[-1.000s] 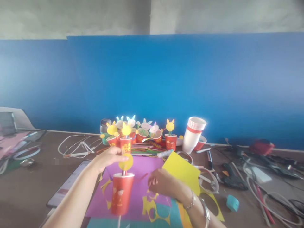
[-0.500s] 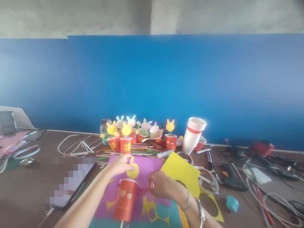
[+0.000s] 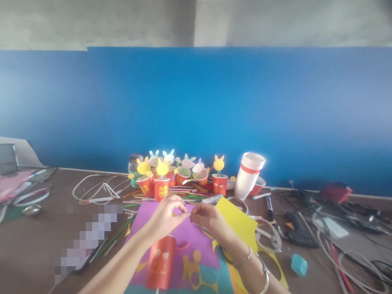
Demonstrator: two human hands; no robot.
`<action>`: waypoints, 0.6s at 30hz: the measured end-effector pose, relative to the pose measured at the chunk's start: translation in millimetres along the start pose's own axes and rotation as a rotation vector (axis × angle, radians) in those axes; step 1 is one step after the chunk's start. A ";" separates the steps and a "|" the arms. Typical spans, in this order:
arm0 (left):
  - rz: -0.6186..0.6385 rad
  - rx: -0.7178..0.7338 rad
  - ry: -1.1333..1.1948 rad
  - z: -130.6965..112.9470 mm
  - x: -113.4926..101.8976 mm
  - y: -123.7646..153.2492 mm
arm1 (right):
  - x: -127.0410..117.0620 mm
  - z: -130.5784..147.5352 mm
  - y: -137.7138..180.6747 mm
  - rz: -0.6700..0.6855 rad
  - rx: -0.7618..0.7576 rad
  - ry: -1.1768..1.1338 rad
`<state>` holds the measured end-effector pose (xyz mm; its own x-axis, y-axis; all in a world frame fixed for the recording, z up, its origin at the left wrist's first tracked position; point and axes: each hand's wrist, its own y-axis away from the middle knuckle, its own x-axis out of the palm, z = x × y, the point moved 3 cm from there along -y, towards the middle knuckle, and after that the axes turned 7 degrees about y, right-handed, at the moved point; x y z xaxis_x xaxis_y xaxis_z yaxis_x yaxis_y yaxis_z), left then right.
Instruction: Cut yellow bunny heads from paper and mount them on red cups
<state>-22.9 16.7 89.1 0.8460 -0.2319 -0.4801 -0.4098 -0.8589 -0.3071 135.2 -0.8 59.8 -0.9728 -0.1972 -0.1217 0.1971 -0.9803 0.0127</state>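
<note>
My left hand (image 3: 171, 214) and my right hand (image 3: 210, 218) meet fingertip to fingertip above a purple paper sheet (image 3: 191, 228). Both are pinched; anything between the fingers is too small or hidden to name. Just below my left hand lies a red paper cup (image 3: 161, 263) with pale heart shapes, a thin stick showing at its lower end. Beside it on the purple sheet is a small red curved piece (image 3: 183, 245), partly blurred. Yellow paper cut-offs (image 3: 199, 273) are scattered lower down. A yellow sheet (image 3: 237, 220) reaches under my right forearm.
Red cups with paper animal heads, such as one yellow head (image 3: 219, 163), line the back beside stacked white cups (image 3: 247, 179). Colored sticks lie before them. At right are a glue gun (image 3: 301, 232), a teal block (image 3: 299, 265) and cables; at left, a white cable (image 3: 98, 200).
My left hand has moved right and my right hand up, so the fingertips now meet. The yellow rabbit-shaped paper at my left hand is no longer visible. The red curved piece now lies apart.
</note>
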 end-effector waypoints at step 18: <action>-0.124 -0.379 0.405 -3.1 -3.3 -1.4 | -54.6 -40.5 -14.6 -0.449 -0.290 1.416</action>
<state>-24.0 17.2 93.7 0.9740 -0.2109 -0.0831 -0.2107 -0.9775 0.0108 190.4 24.8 26.1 -0.0735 0.4480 -0.8910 0.1057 -0.8849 -0.4536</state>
